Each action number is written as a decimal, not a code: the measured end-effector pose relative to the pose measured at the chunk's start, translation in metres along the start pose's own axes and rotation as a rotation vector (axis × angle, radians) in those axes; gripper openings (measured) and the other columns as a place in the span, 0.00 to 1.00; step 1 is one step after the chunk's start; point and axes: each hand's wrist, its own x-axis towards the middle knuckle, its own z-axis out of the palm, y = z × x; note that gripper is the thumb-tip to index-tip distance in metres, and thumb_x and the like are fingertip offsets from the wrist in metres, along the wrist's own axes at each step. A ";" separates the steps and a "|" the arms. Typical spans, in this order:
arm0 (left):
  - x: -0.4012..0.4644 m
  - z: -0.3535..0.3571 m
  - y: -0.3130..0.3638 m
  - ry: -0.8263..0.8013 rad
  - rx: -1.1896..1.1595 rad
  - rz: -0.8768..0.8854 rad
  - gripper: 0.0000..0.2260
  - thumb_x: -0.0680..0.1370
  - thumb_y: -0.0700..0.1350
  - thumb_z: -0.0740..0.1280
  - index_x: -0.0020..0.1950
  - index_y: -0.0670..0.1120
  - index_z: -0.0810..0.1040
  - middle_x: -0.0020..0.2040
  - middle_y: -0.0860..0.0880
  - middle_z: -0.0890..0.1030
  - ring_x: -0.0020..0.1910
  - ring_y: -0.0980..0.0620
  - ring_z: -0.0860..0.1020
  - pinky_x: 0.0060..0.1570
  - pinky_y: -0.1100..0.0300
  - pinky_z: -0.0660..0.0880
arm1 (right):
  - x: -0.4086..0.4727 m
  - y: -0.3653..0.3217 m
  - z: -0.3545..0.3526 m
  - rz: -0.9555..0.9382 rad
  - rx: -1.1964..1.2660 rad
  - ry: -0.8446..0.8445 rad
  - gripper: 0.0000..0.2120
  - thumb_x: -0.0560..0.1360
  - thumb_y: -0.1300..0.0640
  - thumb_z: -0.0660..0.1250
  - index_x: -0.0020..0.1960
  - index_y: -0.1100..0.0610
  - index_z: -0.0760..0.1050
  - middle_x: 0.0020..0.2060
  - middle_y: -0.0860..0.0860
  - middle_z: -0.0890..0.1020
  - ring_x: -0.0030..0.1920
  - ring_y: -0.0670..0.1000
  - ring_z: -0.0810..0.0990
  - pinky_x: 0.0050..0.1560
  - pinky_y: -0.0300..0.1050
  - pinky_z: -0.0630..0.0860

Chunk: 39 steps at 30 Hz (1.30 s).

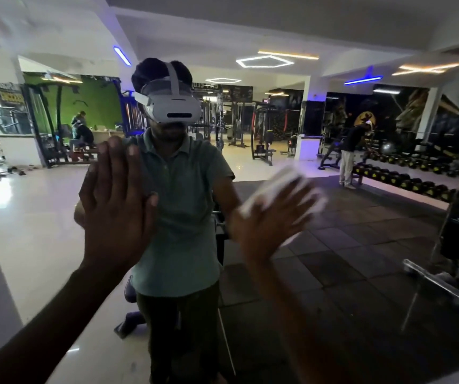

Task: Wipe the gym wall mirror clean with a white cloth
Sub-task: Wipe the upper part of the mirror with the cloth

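Blurring right hand (272, 220), white cloth (283, 176) half hidden

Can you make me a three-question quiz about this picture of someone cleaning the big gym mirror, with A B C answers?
1. Where is the white cloth?
A. under the right hand
B. on the floor
C. under the left hand

2. What colour is the headset reflected in the mirror?
A. red
B. white
C. green

3. How is the left hand?
A. making a fist
B. holding a bottle
C. flat with straight fingers

Answers: 1 A, the cloth shows past the right hand's spread fingers. 2 B, its shell and straps look white. 3 C, the palm lies flat against the glass.
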 end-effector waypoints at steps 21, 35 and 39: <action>0.022 -0.029 -0.035 0.113 -0.124 0.051 0.27 0.82 0.47 0.60 0.81 0.39 0.68 0.80 0.37 0.66 0.78 0.35 0.65 0.66 0.40 0.64 | 0.053 -0.025 -0.016 -1.190 0.019 -0.238 0.31 0.84 0.43 0.52 0.85 0.50 0.56 0.85 0.57 0.56 0.85 0.60 0.47 0.81 0.71 0.46; 0.051 -0.029 -0.095 0.147 0.088 -0.013 0.30 0.87 0.56 0.51 0.87 0.44 0.50 0.86 0.41 0.50 0.86 0.43 0.50 0.75 0.38 0.59 | 0.024 -0.096 -0.015 -1.230 0.025 -0.229 0.32 0.84 0.40 0.52 0.86 0.47 0.52 0.86 0.54 0.51 0.85 0.60 0.44 0.82 0.68 0.43; 0.051 -0.027 -0.096 0.145 0.075 -0.008 0.31 0.87 0.55 0.53 0.87 0.45 0.51 0.87 0.42 0.49 0.86 0.43 0.50 0.75 0.40 0.58 | 0.128 -0.046 -0.015 -0.690 -0.009 -0.003 0.31 0.86 0.43 0.50 0.86 0.54 0.53 0.85 0.58 0.54 0.85 0.61 0.50 0.82 0.70 0.50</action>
